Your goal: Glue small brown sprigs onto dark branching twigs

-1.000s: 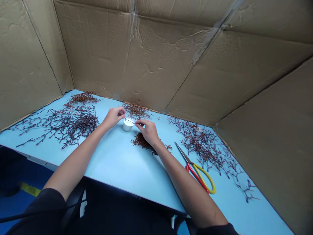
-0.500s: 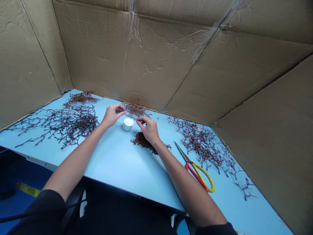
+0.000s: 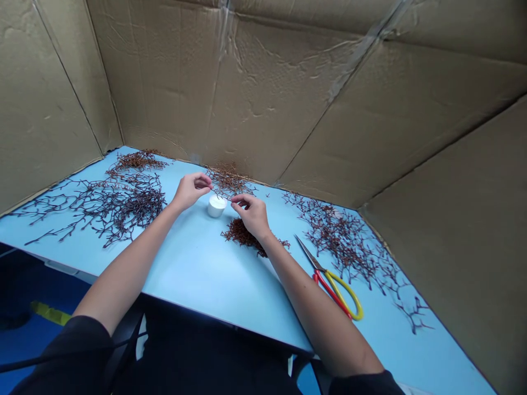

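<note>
My left hand [image 3: 193, 190] and my right hand [image 3: 250, 213] each pinch one end of a thin, dark branched twig [image 3: 221, 194], stretched between them above a small white cup [image 3: 217, 206]. White stuff fills the cup near its rim. Partly under my right wrist lies a heap of short reddish-brown twig pieces [image 3: 239, 232]. Just behind the hands is a looser pile of brown twigs [image 3: 230, 179].
Dark branched twigs [image 3: 140, 207] spread over the table's left side, with a browner pile [image 3: 138, 161] behind. More twigs [image 3: 341, 236] lie right. Scissors [image 3: 323, 270] with red and yellow handles rest near my right forearm. Cardboard walls [image 3: 263, 93] enclose the blue table [image 3: 193, 274].
Both hands stay almost in place over the cup, and the twig between them now shows more clearly. The whole view has shifted slightly.
</note>
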`<action>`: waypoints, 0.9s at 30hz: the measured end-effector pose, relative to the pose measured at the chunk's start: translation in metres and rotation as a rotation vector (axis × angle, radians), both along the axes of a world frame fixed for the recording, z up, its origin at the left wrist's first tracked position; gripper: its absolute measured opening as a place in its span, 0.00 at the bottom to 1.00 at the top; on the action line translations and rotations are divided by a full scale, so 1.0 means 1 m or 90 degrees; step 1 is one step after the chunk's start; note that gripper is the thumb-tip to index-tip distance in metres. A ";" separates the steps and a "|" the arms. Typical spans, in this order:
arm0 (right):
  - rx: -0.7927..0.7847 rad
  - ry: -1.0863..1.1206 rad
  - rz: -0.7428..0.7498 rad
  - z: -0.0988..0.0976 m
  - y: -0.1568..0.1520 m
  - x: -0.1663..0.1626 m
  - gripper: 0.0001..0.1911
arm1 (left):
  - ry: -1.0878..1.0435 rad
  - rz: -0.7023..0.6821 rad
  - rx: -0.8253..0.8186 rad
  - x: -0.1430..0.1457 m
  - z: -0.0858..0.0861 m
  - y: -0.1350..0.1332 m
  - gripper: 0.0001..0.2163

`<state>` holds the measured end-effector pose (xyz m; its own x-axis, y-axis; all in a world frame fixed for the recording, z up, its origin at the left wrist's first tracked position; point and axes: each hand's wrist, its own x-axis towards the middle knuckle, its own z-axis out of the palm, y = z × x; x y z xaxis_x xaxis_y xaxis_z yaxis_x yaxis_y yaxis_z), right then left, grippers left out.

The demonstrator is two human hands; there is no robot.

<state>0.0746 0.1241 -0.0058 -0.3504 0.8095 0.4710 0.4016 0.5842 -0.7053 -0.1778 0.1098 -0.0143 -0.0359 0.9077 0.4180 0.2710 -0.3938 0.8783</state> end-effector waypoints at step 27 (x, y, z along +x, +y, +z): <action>0.094 -0.044 -0.047 0.001 0.001 0.018 0.07 | -0.001 0.032 0.049 0.029 0.013 -0.015 0.06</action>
